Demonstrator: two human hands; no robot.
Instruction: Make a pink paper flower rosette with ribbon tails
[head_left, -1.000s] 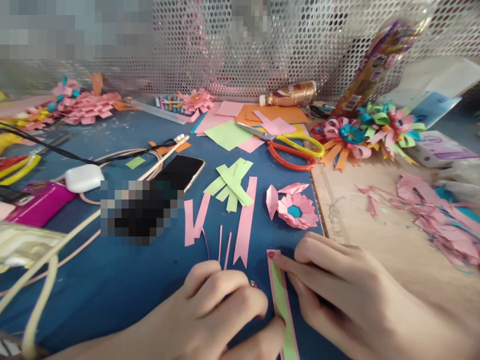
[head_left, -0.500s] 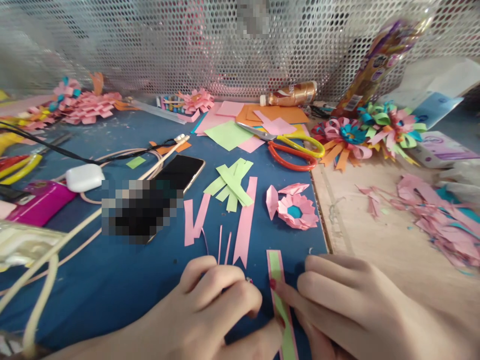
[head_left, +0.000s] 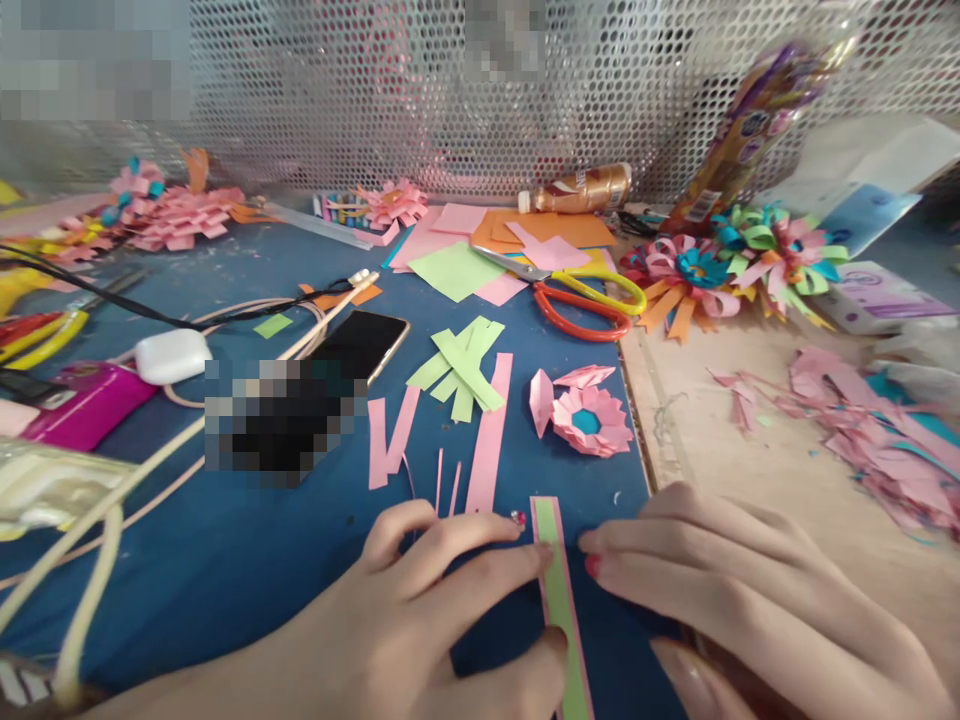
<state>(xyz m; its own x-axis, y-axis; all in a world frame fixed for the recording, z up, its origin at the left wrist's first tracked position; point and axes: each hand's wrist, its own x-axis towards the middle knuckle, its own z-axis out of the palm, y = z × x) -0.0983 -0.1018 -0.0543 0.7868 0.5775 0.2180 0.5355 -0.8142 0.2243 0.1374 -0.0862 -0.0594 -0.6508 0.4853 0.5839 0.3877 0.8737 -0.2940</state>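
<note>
A narrow green strip laid on a slightly wider pink strip lies on the blue mat in front of me. My left hand rests flat, its fingers stretched out with the tips touching the strip's left edge and the thumb against it lower down. My right hand lies flat to the strip's right, fingers straight, tips just beside the strip. Neither hand holds anything. Loose pink strips and a pile of green strips lie just beyond my fingers.
A small pink paper flower, orange-and-yellow scissors, a phone, cables, a white charger and a magenta case sit on the mat. Looped paper flowers, paper scraps, a bottle and a mesh screen stand behind.
My left fingers have uncurled from a loose fist and stretched out to the strip. My right fingers have flattened and slid off the strip to its right side.
</note>
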